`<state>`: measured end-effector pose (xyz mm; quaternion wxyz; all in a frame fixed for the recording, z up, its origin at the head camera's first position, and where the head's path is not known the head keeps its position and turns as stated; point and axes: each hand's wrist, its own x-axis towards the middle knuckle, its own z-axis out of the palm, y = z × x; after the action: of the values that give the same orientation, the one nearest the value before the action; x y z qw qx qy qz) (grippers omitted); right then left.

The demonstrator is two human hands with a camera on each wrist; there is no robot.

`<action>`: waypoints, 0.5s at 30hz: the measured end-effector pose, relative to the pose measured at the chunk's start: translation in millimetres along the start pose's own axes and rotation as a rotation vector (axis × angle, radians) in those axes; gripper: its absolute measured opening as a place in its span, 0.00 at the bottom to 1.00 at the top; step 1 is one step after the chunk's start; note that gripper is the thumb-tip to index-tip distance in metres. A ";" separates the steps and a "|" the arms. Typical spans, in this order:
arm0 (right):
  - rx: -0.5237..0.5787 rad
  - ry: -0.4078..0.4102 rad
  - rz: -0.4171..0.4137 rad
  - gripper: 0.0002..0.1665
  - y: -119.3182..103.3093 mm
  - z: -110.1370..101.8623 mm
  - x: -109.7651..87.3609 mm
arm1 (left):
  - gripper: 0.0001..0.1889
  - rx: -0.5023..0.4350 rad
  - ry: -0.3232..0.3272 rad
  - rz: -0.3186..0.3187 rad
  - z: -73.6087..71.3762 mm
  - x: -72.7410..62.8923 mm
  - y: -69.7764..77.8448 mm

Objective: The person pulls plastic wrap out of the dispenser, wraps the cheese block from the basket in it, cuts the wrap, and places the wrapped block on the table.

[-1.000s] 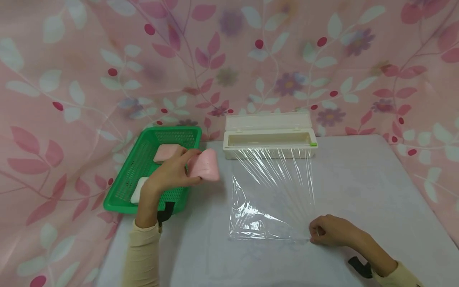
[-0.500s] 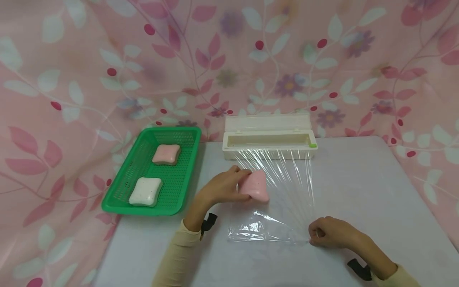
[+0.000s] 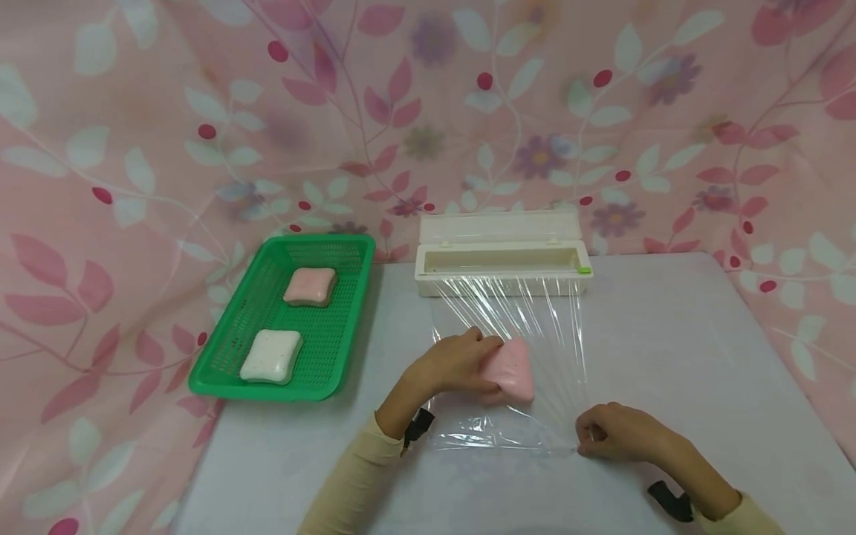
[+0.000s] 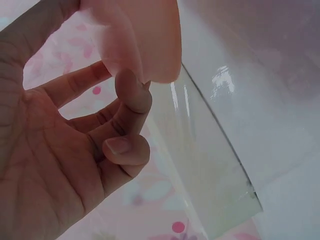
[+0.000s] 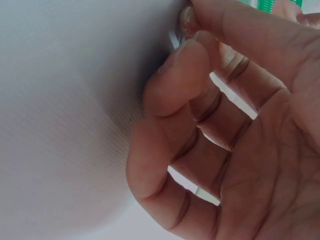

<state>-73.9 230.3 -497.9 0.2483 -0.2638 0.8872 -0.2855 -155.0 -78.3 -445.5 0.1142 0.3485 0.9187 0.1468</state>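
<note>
My left hand [image 3: 455,362] grips a pink bar of soap [image 3: 511,370] over the middle of a stretched sheet of plastic wrap [image 3: 478,427]. In the left wrist view the soap [image 4: 145,40] sits between thumb and fingers, its upper part cut off by the frame. The right hand [image 3: 622,431] pinches the near right corner of the wrap between thumb and fingertips, low at the table. From there the clear sheet runs back, creased, to the front edge of a white wrap dispenser box [image 3: 501,286], whose lid stands up. Whether the soap touches the wrap I cannot tell.
To the left stands a green plastic basket [image 3: 334,371]. Inside it lie another pink soap [image 3: 310,287] and a white soap [image 3: 271,357]. A white cloth [image 3: 675,334] covers the table, and a flowered pink curtain [image 3: 428,111] hangs behind.
The left hand has carried the pink soap from beside the basket rightward and nearer, over the plastic wrap. My right hand stays at the wrap's corner.
</note>
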 end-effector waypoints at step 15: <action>-0.002 0.009 -0.004 0.12 -1.4 0.5 1.0 | 0.33 0.165 -0.066 -0.090 42.9 17.7 -2.3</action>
<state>-73.9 228.5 -497.7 0.2436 -0.2644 0.8881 -0.2865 -155.9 -59.8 -488.1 0.1220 0.3197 0.9381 0.0537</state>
